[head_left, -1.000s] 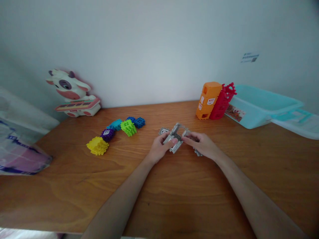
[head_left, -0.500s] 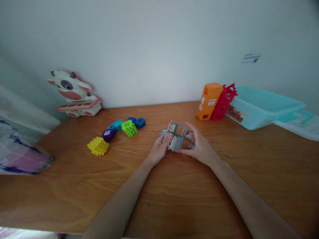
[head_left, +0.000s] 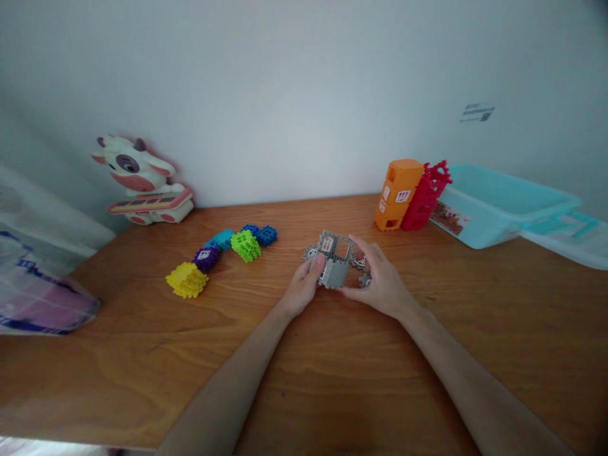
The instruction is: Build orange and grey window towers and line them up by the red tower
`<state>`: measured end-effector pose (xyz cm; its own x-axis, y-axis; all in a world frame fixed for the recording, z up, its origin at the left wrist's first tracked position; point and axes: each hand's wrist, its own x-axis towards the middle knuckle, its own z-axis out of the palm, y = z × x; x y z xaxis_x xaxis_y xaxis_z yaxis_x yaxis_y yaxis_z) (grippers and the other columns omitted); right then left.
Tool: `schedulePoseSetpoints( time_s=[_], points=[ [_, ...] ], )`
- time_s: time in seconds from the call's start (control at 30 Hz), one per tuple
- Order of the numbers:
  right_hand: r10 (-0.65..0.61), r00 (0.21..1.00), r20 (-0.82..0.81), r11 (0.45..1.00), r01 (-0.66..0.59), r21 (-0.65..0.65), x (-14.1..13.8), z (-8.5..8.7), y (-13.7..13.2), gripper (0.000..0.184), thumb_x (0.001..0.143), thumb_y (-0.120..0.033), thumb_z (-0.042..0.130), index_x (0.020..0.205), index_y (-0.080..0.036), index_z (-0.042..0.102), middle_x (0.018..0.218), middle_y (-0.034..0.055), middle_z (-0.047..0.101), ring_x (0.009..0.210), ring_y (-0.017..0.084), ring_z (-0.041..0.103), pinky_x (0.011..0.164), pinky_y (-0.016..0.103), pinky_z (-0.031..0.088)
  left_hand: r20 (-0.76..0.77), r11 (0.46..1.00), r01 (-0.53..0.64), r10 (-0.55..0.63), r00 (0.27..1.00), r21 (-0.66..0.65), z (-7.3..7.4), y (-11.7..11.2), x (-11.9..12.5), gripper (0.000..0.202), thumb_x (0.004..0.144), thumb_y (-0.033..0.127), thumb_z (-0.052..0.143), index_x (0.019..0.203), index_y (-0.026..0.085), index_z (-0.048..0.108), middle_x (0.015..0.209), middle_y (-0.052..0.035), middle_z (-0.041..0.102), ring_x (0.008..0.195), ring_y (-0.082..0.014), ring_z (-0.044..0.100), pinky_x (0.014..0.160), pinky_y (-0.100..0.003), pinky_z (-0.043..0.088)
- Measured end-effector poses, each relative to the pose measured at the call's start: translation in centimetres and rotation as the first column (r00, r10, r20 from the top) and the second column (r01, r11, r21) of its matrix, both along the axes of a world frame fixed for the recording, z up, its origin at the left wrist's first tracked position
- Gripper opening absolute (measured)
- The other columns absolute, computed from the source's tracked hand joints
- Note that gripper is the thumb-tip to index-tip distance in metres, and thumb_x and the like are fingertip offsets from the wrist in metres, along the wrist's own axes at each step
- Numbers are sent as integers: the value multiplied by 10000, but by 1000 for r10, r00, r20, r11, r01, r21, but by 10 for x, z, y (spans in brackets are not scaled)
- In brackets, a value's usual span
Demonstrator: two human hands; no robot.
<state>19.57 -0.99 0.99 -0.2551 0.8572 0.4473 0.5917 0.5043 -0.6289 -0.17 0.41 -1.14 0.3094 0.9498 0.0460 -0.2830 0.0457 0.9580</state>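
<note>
Between my hands, above the wooden table, is a grey building-block assembly (head_left: 337, 273) of joined toothed panels, some with white window inserts. My left hand (head_left: 303, 288) grips its left side, the thumb lying on the front panel. My right hand (head_left: 382, 278) is curved around the right side, thumb at the lower edge and fingers at the upper corner. Other grey pieces, one with a white window (head_left: 360, 260), show partly behind the right fingers. Another grey windowed piece (head_left: 310, 252) shows behind the left hand. Whether these touch the assembly is hard to make out.
On the table (head_left: 285, 392), yellow (head_left: 187, 280), purple (head_left: 206, 257), green (head_left: 246, 246) and blue (head_left: 266, 235) blocks lie left. Orange (head_left: 399, 193) and red (head_left: 424, 197) towers stand beside a turquoise bin (head_left: 494, 218). A cow keyboard toy (head_left: 147, 183) and plastic bag (head_left: 42, 291) are at left.
The grey assembly has shifted very slightly left and tilted a little in my hands. My right fingers have moved slightly along its upper right corner. The other blocks stay put.
</note>
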Motion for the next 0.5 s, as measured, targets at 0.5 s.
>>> schedulePoseSetpoints(
  time_s=[0.5],
  points=[
    [-107,991,-78,994,106,-18,-3,0,0,953,688,-585,805,1480,-260,387,1181,123,583,1007,304,612,849,457,535,18,994,-96,95,995,60,11,-5,4,667,642,403,880,1194,196,568,1207,-97,668,1100,-229,624,987,-371,492]
  ],
)
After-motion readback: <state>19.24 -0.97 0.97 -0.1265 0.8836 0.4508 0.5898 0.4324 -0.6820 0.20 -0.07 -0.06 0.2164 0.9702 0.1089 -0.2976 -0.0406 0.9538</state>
